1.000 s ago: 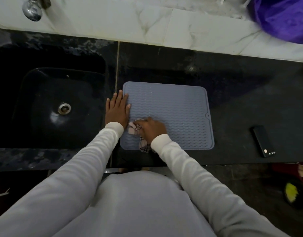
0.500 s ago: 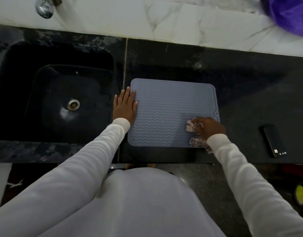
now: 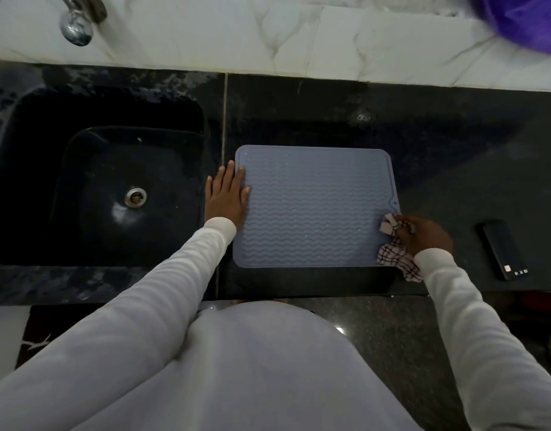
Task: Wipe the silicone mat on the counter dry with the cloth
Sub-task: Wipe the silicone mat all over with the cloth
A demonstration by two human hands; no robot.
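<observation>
One hand does the wiping: the right hand (image 3: 425, 233) grips the bunched checked cloth (image 3: 394, 255) at the silicone mat's (image 3: 314, 206) four-o'clock corner. The unwiped mat stretches toward nine o'clock along its long axis, where the flat left hand (image 3: 226, 195) presses its edge.

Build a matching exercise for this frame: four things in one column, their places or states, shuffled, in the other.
Things
1. left hand
2. cloth
3. phone
4. silicone mat

Places or states
A. bunched in the right hand at the mat's right edge
B. flat on the counter, beside the sink
C. right of the mat, untouched
D. fingers straight, pressing the mat's left edge

Pairs: 1-D, 2-A, 3-C, 4-B
</observation>
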